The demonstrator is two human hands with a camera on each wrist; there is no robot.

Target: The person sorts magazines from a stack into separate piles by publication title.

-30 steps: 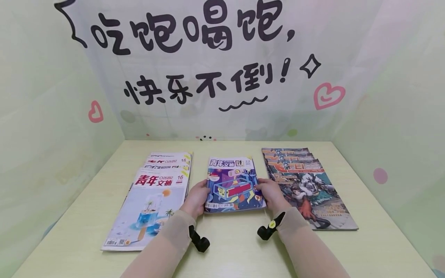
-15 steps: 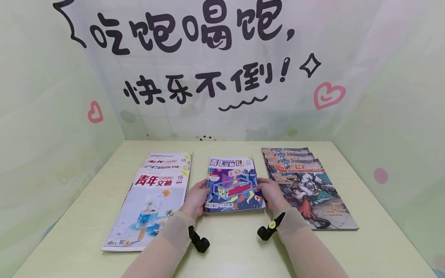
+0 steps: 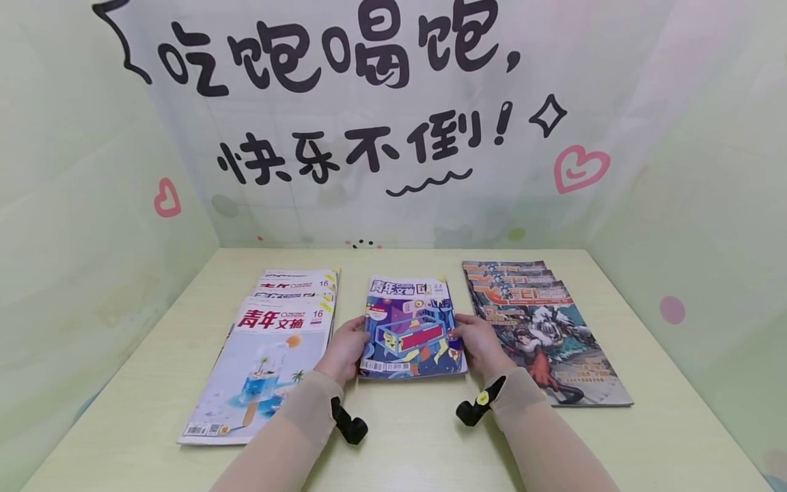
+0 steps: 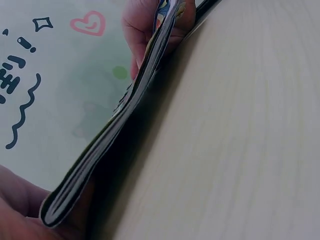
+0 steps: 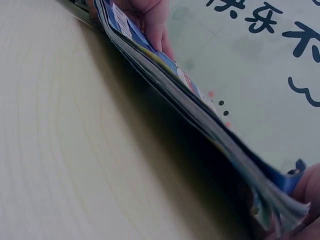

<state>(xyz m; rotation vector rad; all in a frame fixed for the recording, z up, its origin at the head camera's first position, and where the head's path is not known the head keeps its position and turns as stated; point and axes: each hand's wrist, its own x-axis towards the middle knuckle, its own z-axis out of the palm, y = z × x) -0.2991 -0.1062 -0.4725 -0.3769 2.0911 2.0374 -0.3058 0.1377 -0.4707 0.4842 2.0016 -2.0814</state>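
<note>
Between both hands is a blue and purple magazine (image 3: 412,335), cover up. My left hand (image 3: 346,348) grips its left edge, thumb on the cover and fingers underneath. On the opposite edge, my right hand (image 3: 484,344) holds it the same way. Both wrist views show the near edge of the magazine (image 4: 107,127) raised off the table over a dark shadow. Its page edges (image 5: 187,110) look slightly bowed, and loose at the corner by the right hand. The fingers under it are mostly hidden.
Left of the hands lies a staggered stack of white magazines (image 3: 264,376), an ice-lolly picture on top. To the right is a staggered stack of dark comic-style magazines (image 3: 565,355). A pale wooden table (image 3: 406,437) carries everything, with printed cloth walls (image 3: 393,219) on three sides.
The held magazine and my left hand have shifted very slightly left and toward me. My right hand has barely moved, and both stacks lie as before.
</note>
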